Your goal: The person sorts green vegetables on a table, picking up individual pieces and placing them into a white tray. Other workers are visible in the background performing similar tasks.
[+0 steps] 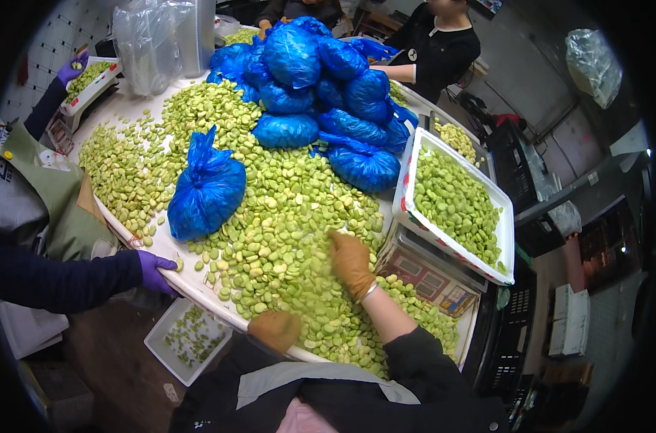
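Observation:
Shelled broad beans (284, 227) lie loose in a thick layer over the white table (198, 281). My right hand (352, 265), in a tan glove, reaches into them, its fingertips bent down among the beans. Some beans just left of it look blurred. By the near rim of the table rests my left hand (276, 329), also in a tan glove and blurred. It touches the edge of the bean layer, and its fingers are hard to make out. Whether either hand holds a bean cannot be seen. Up and left of my hands sits a knotted blue plastic bag (206, 189).
Several full blue bags (312, 81) are heaped at the back. A white foam tray of beans (455, 205) stands raised on a scale at right. A co-worker's purple-gloved hand (156, 270) grips the left rim. Below is a white bin (190, 341); another person (431, 48) stands opposite.

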Demonstrator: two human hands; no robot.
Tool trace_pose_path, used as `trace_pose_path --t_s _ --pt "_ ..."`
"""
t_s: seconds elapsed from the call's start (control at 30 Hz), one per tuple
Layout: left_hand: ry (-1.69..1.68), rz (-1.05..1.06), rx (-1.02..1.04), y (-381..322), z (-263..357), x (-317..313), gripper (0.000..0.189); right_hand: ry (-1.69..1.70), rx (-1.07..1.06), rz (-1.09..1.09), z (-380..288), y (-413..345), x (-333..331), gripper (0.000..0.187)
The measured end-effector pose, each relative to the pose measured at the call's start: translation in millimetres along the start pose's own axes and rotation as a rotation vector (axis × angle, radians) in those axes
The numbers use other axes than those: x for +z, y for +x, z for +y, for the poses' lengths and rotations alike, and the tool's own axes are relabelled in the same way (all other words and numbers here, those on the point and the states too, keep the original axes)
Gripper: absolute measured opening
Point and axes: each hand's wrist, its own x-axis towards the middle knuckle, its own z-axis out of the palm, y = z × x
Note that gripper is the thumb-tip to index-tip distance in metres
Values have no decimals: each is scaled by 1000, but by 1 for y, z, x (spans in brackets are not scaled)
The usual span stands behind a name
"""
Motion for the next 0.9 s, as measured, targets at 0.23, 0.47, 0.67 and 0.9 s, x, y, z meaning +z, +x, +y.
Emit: trace_pose_path --t_s 0.23,0.47,0.67,0.9 --pt "3 -35 -35 -3 -2 1 26 164 -11 9 -45 20 -17 26" --pt "-32 -26 -86 -5 -5 4 27 345 29 -162 -18 47 -3 32" --pt "-36 -13 -39 -7 -9 8 27 1624 385 -317 28 28 -3 21" --pt "-19 29 3 -2 -4 3 28 951 283 -219 13 45 -6 29"
